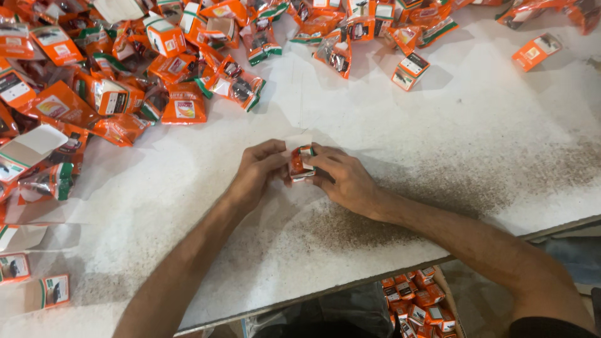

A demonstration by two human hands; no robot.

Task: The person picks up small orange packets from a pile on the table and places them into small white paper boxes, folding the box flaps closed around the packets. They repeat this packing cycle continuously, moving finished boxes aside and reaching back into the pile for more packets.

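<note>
While resting on the white table [438,156], holding one small orange box [301,164] between both hands. Left hand [256,170] pinching the left side of it, fingers together and clamped on. Right hand [343,178] gripping the right side, fingers curled tight on the box too. Standing up tall, long side running away from the body, one end facing up. Sitting near the table's middle. Lying well apart at the far left, a big pile of orange packets [125,69]. Waiting below the table edge, a carton of boxes [418,303].
</note>
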